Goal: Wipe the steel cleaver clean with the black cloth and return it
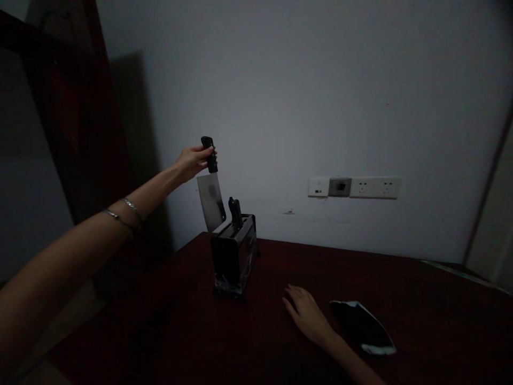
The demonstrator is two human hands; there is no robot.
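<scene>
My left hand (196, 161) grips the black handle of a cleaver (209, 198), whose broad blade hangs downward. The blade's lower end is at the top of a dark knife block (230, 259); whether it is inside a slot I cannot tell. Dark handles (235, 213) stick up from the block beside the blade. My right hand (306, 313) rests palm down on the table, fingers stretched out and holding nothing. Just right of it lies a flat dark piece with white edges (364, 327), its kind unclear.
The block stands on a dark reddish table (272, 342) against a pale wall (280, 96). Wall sockets (375, 187) sit above the table's back edge. A dark wooden frame (116, 123) rises at the left. The room is dim.
</scene>
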